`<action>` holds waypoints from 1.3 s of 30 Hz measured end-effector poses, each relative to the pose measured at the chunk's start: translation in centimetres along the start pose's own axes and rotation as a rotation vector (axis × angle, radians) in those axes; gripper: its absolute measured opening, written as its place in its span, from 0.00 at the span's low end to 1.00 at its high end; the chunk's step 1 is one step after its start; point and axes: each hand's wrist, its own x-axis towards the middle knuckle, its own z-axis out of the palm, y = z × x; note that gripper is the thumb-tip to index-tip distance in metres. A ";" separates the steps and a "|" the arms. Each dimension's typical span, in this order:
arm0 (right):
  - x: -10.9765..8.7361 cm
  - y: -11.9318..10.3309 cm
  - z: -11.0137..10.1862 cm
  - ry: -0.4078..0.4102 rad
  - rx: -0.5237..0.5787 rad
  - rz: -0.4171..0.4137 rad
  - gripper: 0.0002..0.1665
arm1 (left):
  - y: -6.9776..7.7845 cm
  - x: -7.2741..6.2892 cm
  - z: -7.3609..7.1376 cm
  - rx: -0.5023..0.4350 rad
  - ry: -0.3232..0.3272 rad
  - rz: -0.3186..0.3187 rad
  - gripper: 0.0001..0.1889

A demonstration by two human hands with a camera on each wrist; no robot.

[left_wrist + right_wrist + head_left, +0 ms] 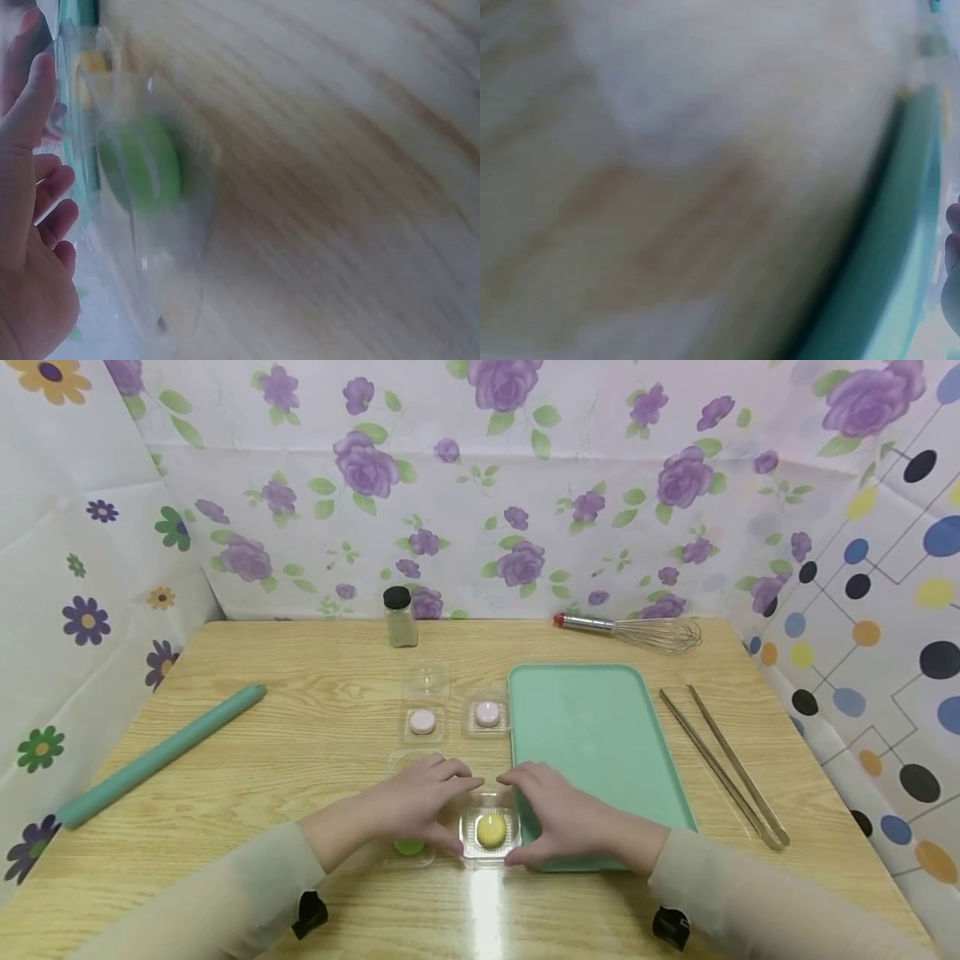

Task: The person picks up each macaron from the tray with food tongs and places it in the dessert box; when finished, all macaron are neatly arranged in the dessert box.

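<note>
In the head view a yellow macaron sits in a small clear plastic box at the front middle of the table. My left hand is on the box's left, thumb and fingers spread, with the thumb tip right at the box's edge. On the right side my right hand mirrors it, over the left edge of the green tray. A green macaron in another clear box lies beneath my left hand, partly hidden in the head view. Only a few right fingertips show in the right wrist view.
Behind the hands, two pale pink macarons sit in clear boxes. A green rolling pin lies left, metal tongs right of the tray. A black-capped jar and a whisk are along the back.
</note>
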 end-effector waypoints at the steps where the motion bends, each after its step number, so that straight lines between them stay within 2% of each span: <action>1: 0.2 0.0 -0.2 0.007 0.022 0.004 0.55 | -0.1 -0.1 -0.2 -0.008 0.010 -0.005 0.46; 5: 1.5 -0.1 -0.7 0.035 0.071 0.000 0.50 | -0.7 -0.9 -0.8 -0.056 0.042 -0.055 0.46; 10: 3.1 -0.8 -1.1 0.033 0.096 0.042 0.49 | -2.1 -2.0 -1.2 -0.083 0.073 -0.116 0.45; 14: 4.3 -1.2 -1.2 -0.003 0.103 0.095 0.49 | -3.4 -3.0 -1.3 -0.068 0.084 -0.148 0.45; 24: 7.6 -1.6 -0.6 -0.087 0.201 0.176 0.50 | -6.1 -5.2 -1.7 -0.054 0.152 -0.214 0.42; 33: 9.2 -2.3 0.1 -0.123 0.202 0.180 0.55 | -8.6 -6.5 -1.6 -0.144 0.131 -0.259 0.43; 39: 9.8 -2.2 0.3 -0.129 0.189 0.185 0.54 | -8.6 -6.4 -1.2 -0.159 0.114 -0.259 0.42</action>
